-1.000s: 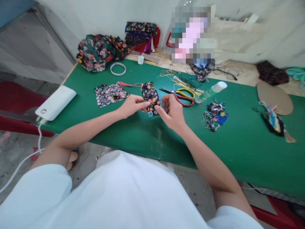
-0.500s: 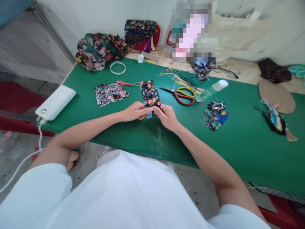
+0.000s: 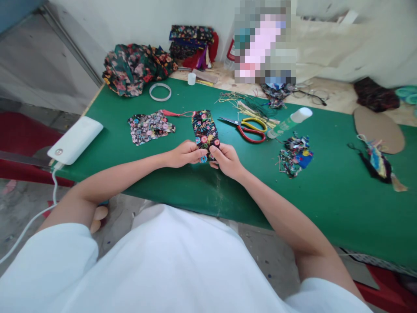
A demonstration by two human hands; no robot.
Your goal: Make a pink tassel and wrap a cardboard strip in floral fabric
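A narrow strip of black floral fabric point(image 3: 205, 126) is held at its near end by both hands, just above the green tabletop. My left hand point(image 3: 185, 153) pinches its left edge, thumb on top. At the right edge my right hand point(image 3: 226, 160) grips it the same way; the fingers beneath are partly hidden. A red tassel point(image 3: 170, 113) with a thin red cord reaches to the strip's far left corner. Left of it lies a paler floral fabric piece point(image 3: 150, 127). Scissors point(image 3: 249, 129) with one yellow and one red handle rest to the right, blades partly apart.
A glue stick point(image 3: 289, 123) stands near fabric scraps point(image 3: 296, 156). Cut threads point(image 3: 254, 108) lie behind the scissors. Farther off are a tape ring point(image 3: 160, 92), a white cap point(image 3: 191, 78) and bundled floral cloth point(image 3: 133, 71). A white corded device point(image 3: 76, 140) sits at the left edge.
My thumbs have moved slightly apart along the near end of the fabric strip. Both hands keep hold of it, and the other things lie as before.
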